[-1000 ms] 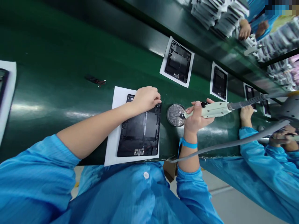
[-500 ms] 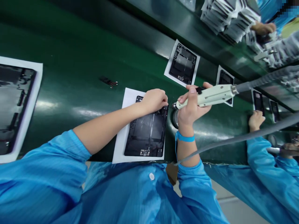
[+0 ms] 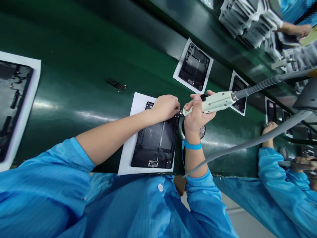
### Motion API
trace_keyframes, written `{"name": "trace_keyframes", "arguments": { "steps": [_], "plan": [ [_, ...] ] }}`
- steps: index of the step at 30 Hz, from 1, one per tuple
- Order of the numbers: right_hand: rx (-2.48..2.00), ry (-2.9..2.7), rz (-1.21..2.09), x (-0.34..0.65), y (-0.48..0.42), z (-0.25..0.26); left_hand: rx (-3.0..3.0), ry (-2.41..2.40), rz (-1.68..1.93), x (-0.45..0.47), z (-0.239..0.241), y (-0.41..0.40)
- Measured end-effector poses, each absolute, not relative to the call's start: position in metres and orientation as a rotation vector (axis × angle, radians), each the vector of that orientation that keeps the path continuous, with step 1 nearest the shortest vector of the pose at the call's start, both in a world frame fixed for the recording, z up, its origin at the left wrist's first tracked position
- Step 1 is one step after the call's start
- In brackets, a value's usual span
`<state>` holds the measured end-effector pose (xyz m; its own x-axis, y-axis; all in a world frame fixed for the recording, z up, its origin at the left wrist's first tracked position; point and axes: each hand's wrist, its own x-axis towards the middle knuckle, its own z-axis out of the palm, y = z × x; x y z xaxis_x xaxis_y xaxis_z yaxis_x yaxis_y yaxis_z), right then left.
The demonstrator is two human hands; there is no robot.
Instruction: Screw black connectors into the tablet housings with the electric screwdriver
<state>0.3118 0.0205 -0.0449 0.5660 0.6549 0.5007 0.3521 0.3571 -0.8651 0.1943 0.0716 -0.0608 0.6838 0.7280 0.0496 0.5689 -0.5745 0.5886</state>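
Note:
In the head view a black tablet housing point(image 3: 158, 142) lies on a white sheet point(image 3: 127, 148) at the bench's front edge. My left hand point(image 3: 166, 107) rests over its upper right part, fingers pinched at the corner; what they hold is hidden. My right hand point(image 3: 195, 115) is wrapped round a pale electric screwdriver point(image 3: 218, 101), held nearly level. Its tip points left and meets the housing's corner beside my left fingertips. Partly behind my right wrist stands a round dish point(image 3: 202, 132) of small shiny pieces, probably screws.
A small black part with thin wires point(image 3: 116, 85) lies beyond the sheet. Another housing point(image 3: 194, 67) sits farther back, and one point(image 3: 15, 99) is at far left. The screwdriver's grey cable point(image 3: 255, 90) runs right. A co-worker's hand point(image 3: 269, 127) and stacked sheets point(image 3: 250, 19) are at right.
My right hand has brought the screwdriver left, from beside the housing to its corner at my left fingers. More of the round dish shows. My left hand stays pinched at the corner.

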Motion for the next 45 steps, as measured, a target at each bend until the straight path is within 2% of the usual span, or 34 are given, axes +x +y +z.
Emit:
{"name": "trace_keyframes", "arguments": {
  "steps": [10,15,19,24,28,30,33,36,40,42,45],
  "plan": [
    [-1.233,-0.977,0.311,0.301,0.020,-0.050,2.405,0.983,0.409,0.192,-0.062,0.071],
    [-1.253,-0.909,0.440,0.307,0.019,-0.034,2.314,0.935,0.459,0.182,-0.057,0.075],
    [-1.189,-0.863,0.354,0.339,0.000,-0.017,1.953,0.907,0.631,0.125,-0.043,0.070],
    [-1.208,-0.789,0.185,0.384,-0.028,-0.022,1.219,1.156,0.508,0.008,-0.019,0.027],
    [-1.228,-0.736,0.146,0.397,-0.034,-0.033,0.864,1.289,0.432,-0.028,-0.003,-0.010],
    [-1.232,-0.747,0.111,0.401,-0.034,-0.040,0.940,1.344,0.319,-0.019,-0.004,-0.023],
    [-1.274,-0.788,0.106,0.407,-0.035,-0.055,1.396,1.459,0.086,0.005,-0.018,-0.036],
    [-1.290,-0.838,0.083,0.412,-0.034,-0.074,1.756,1.487,0.113,0.021,-0.027,-0.039],
    [-1.261,-0.869,0.037,0.415,-0.031,-0.087,1.440,1.455,0.411,0.027,-0.025,-0.031],
    [-1.272,-0.909,0.025,0.416,-0.031,-0.087,1.281,1.414,0.458,0.033,-0.018,-0.022],
    [-1.309,-0.949,-0.009,0.417,-0.035,-0.083,1.397,1.311,0.438,0.044,0.002,0.000]
  ]
}}
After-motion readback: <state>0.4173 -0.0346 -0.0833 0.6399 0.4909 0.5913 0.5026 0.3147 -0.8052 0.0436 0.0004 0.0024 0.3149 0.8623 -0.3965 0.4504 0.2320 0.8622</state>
